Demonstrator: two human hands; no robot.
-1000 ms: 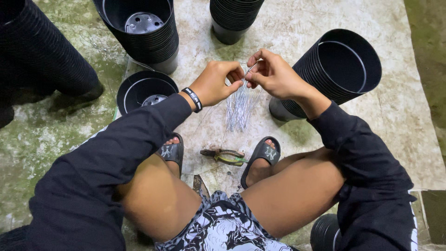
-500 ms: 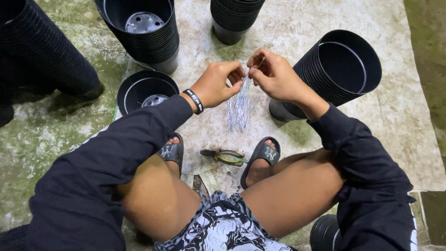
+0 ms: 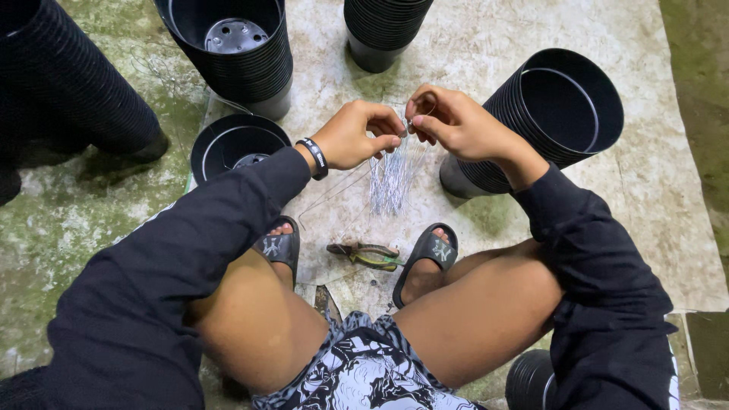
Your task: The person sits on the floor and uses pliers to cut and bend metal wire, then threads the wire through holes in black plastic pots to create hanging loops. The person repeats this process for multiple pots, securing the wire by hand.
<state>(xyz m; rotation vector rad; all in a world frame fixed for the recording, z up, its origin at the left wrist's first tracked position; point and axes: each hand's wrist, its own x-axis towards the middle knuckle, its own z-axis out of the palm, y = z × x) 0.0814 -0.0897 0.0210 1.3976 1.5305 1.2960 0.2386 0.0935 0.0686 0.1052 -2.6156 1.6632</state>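
Your left hand (image 3: 357, 137) and right hand (image 3: 456, 121) meet just above the concrete floor (image 3: 486, 45), fingertips nearly touching, and each grip is pressed together on the top of the bundle of thin wires (image 3: 391, 178): you pinch the upper ends between thumb and forefinger while the rest of the strands hang loose and fan downward between your knees. Judging from how things lie, the work looks to be at an early or middle stage: the bundle is full, only the tips are being picked at, and no wire can be seen fitted to any of the pots around you. The wires are fine, silvery and springy, slightly kinked, with one longer strand bowing out toward your left foot. Below them, between your slide sandals (image 3: 429, 254), lies a pair of pliers (image 3: 368, 256) with greenish handles, untouched. The stacked black pots (image 3: 558, 114) leaning on their side by your right wrist are thin moulded plastic, with ribbed edges where the rims nest; another upright stack (image 3: 235, 45) shows a grey perforated base inside, and a single pot (image 3: 235, 148) sits by your left forearm. The floor is rough, pale and stained, with green mossy patches to the left.
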